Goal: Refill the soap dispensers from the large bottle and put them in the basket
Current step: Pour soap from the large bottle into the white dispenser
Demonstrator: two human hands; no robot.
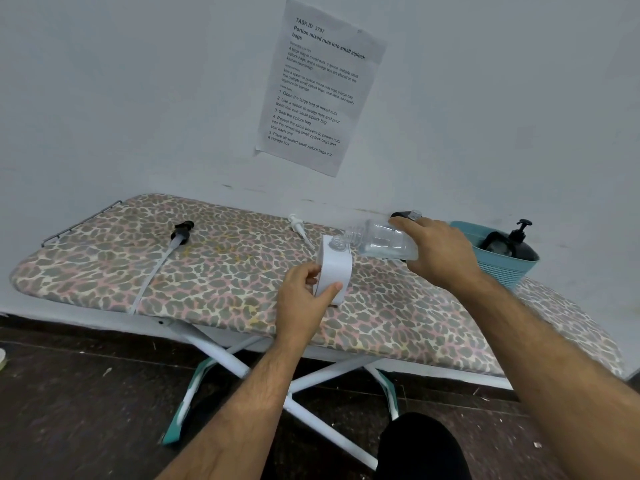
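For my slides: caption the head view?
Right hand tips clear bottle over white dispenser held by left hand.

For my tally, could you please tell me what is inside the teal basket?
Inside the teal plastic basket stands one black pump dispenser; the basket's wall hides anything lower.

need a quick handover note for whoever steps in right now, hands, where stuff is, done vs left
Left hand grips the white dispenser upright on the ironing board, cap off.
Right hand grips the clear large bottle, tipped with its neck over the dispenser's mouth.
White pump and black pump lie loose on the board.
Done: a black dispenser sits in the teal basket.
Left: finish pouring, fit the white pump, basket it.
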